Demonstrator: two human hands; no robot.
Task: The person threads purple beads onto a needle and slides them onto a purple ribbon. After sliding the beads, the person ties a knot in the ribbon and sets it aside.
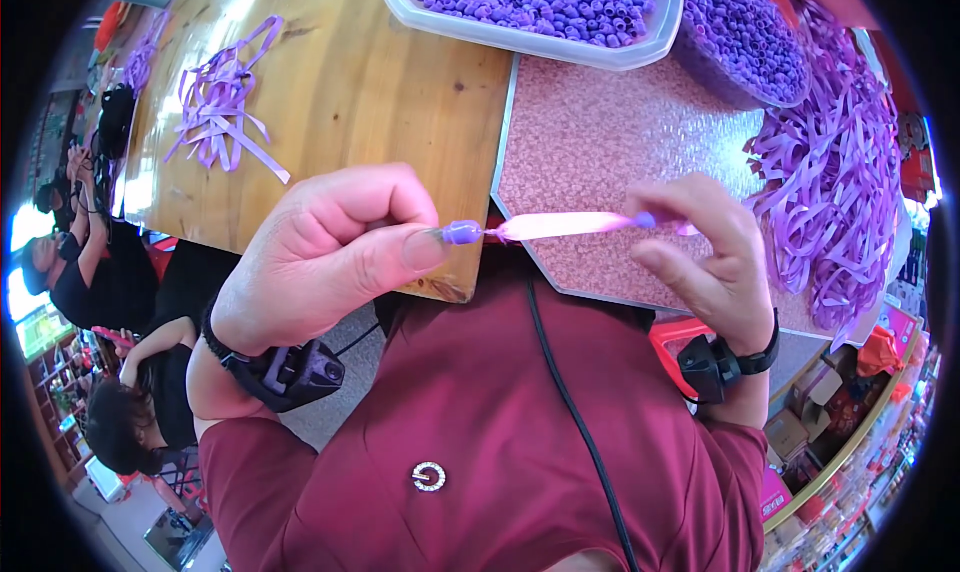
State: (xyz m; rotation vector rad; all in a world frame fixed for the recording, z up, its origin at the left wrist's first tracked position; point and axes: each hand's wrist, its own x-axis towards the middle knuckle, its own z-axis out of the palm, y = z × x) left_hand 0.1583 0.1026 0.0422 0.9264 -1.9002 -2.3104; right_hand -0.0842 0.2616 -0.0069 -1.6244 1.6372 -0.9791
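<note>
Between my hands a short light purple ribbon (565,226) is stretched level, bright with glare. Its left end runs by a thin neck into a small purple plastic bead (462,233). My left hand (335,247) pinches that bead's far side between thumb and forefinger. A second purple bead (645,220) sits at the ribbon's right end, beside the fingertips of my right hand (705,247). My right fingers curl around this end, and a bit of ribbon shows behind the bead. Exactly where they grip is partly hidden.
A clear tub (530,47) of purple beads stands ahead, beside a rounder bowl (745,87) of them. Many purple ribbons (830,182) heap at right. A smaller ribbon pile (222,112) lies on the wooden table (370,102). Two people (140,402) are at far left.
</note>
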